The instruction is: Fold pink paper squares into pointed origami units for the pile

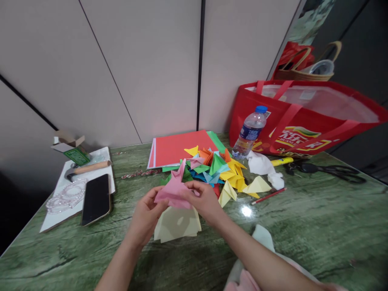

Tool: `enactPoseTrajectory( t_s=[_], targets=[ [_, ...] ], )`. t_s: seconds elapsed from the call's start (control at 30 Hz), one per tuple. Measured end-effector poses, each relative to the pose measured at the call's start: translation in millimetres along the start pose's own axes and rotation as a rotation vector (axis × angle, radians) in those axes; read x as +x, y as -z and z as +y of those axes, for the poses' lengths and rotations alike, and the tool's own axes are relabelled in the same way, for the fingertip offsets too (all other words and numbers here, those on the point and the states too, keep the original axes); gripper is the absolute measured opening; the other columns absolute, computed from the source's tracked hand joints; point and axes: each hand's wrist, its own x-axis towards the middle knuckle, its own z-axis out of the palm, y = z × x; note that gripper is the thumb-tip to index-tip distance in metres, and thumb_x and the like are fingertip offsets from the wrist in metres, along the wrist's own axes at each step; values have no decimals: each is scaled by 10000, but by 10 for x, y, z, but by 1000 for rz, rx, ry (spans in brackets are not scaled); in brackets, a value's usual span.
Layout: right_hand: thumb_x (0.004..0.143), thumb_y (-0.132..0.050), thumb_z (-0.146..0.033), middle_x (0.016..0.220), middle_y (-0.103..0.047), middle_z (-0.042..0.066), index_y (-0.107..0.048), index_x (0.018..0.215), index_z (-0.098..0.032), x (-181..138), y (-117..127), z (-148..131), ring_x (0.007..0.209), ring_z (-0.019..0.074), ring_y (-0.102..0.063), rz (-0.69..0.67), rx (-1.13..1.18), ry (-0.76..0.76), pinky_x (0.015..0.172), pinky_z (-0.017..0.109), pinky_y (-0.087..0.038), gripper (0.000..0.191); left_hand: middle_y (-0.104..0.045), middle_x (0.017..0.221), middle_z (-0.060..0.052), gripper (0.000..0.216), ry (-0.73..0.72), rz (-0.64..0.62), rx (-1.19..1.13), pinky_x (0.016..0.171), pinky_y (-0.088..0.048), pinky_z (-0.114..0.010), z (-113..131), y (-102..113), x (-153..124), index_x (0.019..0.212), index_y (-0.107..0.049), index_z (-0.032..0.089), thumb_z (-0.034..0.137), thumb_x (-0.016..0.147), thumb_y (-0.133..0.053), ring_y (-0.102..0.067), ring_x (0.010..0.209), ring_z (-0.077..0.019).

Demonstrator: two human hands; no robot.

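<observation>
Between my two hands is a partly folded piece of pink origami paper [173, 193], with a narrow point sticking up at its top. My left hand [152, 205] pinches its left edge between thumb and fingers. On the other side, my right hand [202, 199] grips the right edge, its fingertips bent over the paper. Just below lies a small stack of cream paper sheets [178, 224] on the table. Behind my right hand spreads a heap of folded paper pieces [217, 165] in yellow, green, blue, orange and pink.
A stack of coloured sheets [182, 147] lies at the back. To the right are a water bottle [249, 135], a red bag [273, 117], crumpled tissue [263, 165], a red pencil [269, 196] and scissors [330, 169]. On the left are a phone [97, 200], a hammer [91, 167] and a small box [74, 151].
</observation>
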Motion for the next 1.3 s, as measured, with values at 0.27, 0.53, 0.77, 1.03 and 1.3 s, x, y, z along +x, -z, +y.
enactPoseTrajectory(
  t_s=[0.27,0.53,0.77,1.03,1.3],
  targets=[
    [706,-638,-301,836,-656,39,-617,854,-193,-4,63,3,743,188,-589,95,-191,143,661,284,-453,184,-696,845,-78,313,76,-75,48,682,-471,-269,-24,27,-8,925,-662,136,247,637,-715,-621,725,-177],
    [736,-539,-142,1104,-543,64,-421,1195,-248,-25,37,30,973,187,-541,42,-107,230,738,302,-486,486,-667,618,-55,386,80,83,67,479,-428,-231,-112,6,12,799,-681,86,422,610,-703,-564,519,-149],
    [690,-483,-26,1161,-437,65,-600,917,-243,-73,-17,102,1045,198,-493,-100,-296,295,782,321,-486,335,-692,696,-58,420,25,281,-154,563,-484,-266,-72,22,69,863,-652,86,345,550,-759,-626,632,-184],
    [647,-531,-17,1256,-335,78,-588,978,-240,-116,-26,115,1168,259,-395,-96,-440,333,946,428,-375,404,-710,793,-72,324,16,210,-288,689,-518,-306,-36,0,49,893,-634,110,255,619,-728,-653,773,-215],
    [656,-668,-171,1348,-315,52,-635,915,-260,-122,-30,78,1276,332,-195,-89,-573,501,968,532,-291,276,-702,903,-86,262,23,70,-349,759,-519,-312,8,-19,11,960,-623,130,243,725,-644,-647,850,-210]
  ],
)
